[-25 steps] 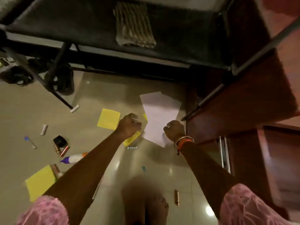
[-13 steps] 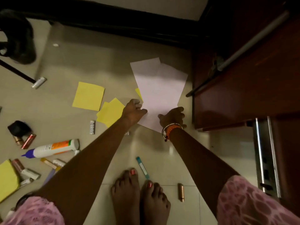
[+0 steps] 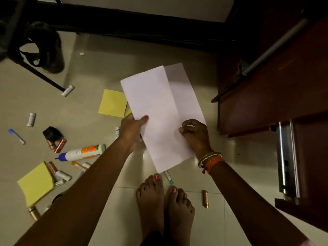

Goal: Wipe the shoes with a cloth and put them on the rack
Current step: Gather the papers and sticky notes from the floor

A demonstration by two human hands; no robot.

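Note:
No shoe, cloth or rack is plain to see in the head view. Two overlapping white paper sheets (image 3: 159, 110) are lifted off the tiled floor. My left hand (image 3: 132, 129) pinches their left edge, thumb on top. My right hand (image 3: 194, 134) grips their right edge with curled fingers; bangles and an orange thread sit on that wrist. My bare feet (image 3: 165, 208) stand just below the sheets.
Yellow sticky pads (image 3: 113, 103) (image 3: 36, 183), a glue bottle (image 3: 82, 152), several batteries (image 3: 205, 199), pens and a black cap (image 3: 51, 133) litter the floor at left. A dark wooden cabinet (image 3: 276, 89) with an open drawer rail (image 3: 287, 160) stands right. A black bag (image 3: 44, 48) and table leg lie upper left.
The white sheets lay on the floor under both hands; now both hands have lifted them up and toward me. The view has tilted downward, showing my feet.

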